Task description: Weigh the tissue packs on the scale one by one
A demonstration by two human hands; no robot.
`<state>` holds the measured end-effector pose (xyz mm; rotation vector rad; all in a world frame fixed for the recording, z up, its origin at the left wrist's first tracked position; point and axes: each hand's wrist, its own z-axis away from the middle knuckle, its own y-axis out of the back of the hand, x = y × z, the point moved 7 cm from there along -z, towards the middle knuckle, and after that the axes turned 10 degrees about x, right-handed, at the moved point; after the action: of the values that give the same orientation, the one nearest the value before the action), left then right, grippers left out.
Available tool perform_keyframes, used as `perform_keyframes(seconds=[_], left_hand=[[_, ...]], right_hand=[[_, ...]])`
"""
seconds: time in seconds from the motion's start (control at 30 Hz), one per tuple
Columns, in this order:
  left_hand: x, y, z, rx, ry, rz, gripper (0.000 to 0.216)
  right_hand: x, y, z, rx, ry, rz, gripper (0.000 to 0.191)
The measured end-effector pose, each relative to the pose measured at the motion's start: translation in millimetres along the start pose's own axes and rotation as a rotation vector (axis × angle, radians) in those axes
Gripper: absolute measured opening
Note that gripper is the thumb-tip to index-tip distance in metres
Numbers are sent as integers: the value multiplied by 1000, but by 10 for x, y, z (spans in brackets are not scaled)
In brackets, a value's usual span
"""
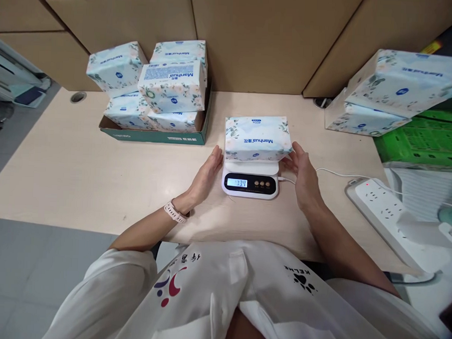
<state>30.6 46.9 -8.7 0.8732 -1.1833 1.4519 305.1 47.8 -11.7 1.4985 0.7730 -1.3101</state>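
A pack of tissues (257, 140) in floral white-and-blue wrap lies on a white digital kitchen scale (230, 190), whose lit display shows digits I cannot read surely. My left hand (204, 176) is open at the left side of the scale, its fingers extended close to the pack's lower left corner. On the opposite side, my right hand (303, 175) is open too, with loosely curved fingers by the pack's right end. Its fingertips are at the pack's edge; whether they touch is unclear.
Several more tissue packs (173, 87) are stacked in a green shallow box (158, 136) at the back left. Two packs (405, 90) are stacked at the right, beside a green crate (429, 143). A power strip (385, 211) and white cable (338, 173) lie on the right. Cardboard boxes (254, 41) line the back.
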Motion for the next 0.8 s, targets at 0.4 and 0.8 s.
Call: perform_keyframes(seconds=[0.4,0.8], left_hand=[[15,24,1,60,45,26,91],[32,22,22,56,41,27,88]], right_hand=[[-42,37,59,-79,79,70,88],[-30,43,54,-88,125,103,88]])
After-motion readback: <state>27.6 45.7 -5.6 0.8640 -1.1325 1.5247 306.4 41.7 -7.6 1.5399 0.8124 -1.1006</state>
